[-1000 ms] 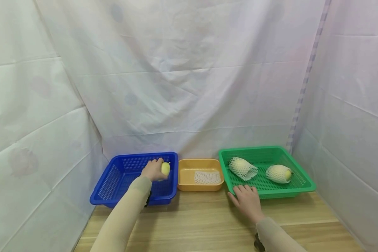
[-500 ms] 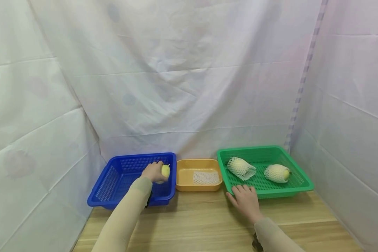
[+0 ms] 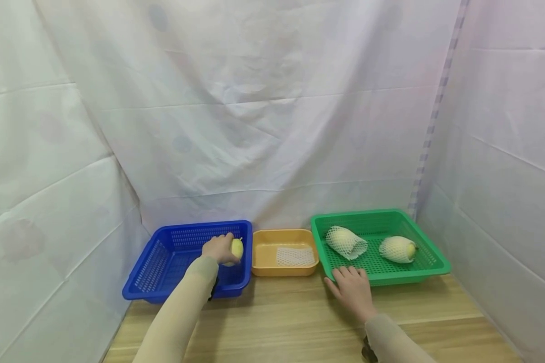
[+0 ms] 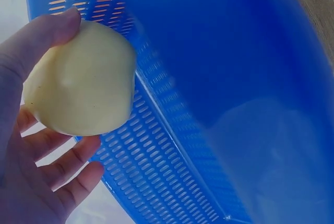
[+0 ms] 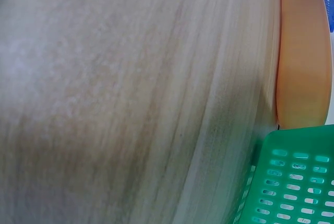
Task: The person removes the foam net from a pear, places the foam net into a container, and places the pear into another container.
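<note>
My left hand (image 3: 218, 248) grips a pale yellow-green pear (image 3: 237, 248) inside the right part of the blue basket (image 3: 163, 272). In the left wrist view the thumb lies over the top of the pear (image 4: 86, 80), and the fingers curl beneath it. My right hand (image 3: 353, 290) rests at the near left rim of the green basket (image 3: 381, 277), its fingertips over the edge. Two pears in white foam nets lie in that basket: one net (image 3: 345, 243) at the left, the other (image 3: 397, 249) at the right with a pear end showing.
Between the baskets stands a shallow orange-yellow tray (image 3: 263, 247) holding a flat white foam net (image 3: 295, 256). All three containers sit side by side on a wooden table (image 3: 281, 322). White cloth (image 3: 263, 126) hangs behind and at both sides.
The left hand and pear have sunk slightly lower in the blue basket. My right hand stays on the green basket's rim. The whole head view has shifted slightly.
</note>
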Action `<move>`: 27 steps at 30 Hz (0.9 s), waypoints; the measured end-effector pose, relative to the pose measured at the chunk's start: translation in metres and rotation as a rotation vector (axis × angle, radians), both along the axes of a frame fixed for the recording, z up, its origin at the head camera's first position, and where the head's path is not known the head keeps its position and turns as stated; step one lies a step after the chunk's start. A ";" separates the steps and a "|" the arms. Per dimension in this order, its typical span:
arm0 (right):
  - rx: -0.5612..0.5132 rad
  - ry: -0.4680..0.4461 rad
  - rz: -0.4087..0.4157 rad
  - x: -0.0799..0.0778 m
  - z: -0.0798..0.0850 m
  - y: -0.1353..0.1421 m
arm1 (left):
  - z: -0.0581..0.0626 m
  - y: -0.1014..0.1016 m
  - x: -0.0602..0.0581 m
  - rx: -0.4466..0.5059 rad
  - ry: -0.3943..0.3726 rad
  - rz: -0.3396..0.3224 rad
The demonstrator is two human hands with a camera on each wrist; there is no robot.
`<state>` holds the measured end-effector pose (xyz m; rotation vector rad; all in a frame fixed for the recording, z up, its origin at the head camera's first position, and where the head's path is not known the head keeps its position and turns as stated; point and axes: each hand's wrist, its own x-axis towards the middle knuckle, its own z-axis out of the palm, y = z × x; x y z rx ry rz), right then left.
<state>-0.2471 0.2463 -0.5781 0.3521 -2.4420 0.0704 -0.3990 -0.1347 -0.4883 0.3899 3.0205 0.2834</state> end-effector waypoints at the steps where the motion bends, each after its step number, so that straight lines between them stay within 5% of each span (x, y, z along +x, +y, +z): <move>1: -0.003 -0.001 0.001 0.000 0.000 0.000 | 0.000 0.000 0.000 0.003 0.000 0.001; 27: -0.007 0.035 0.011 -0.002 -0.002 0.000 | -0.010 0.002 0.000 0.053 -0.099 0.035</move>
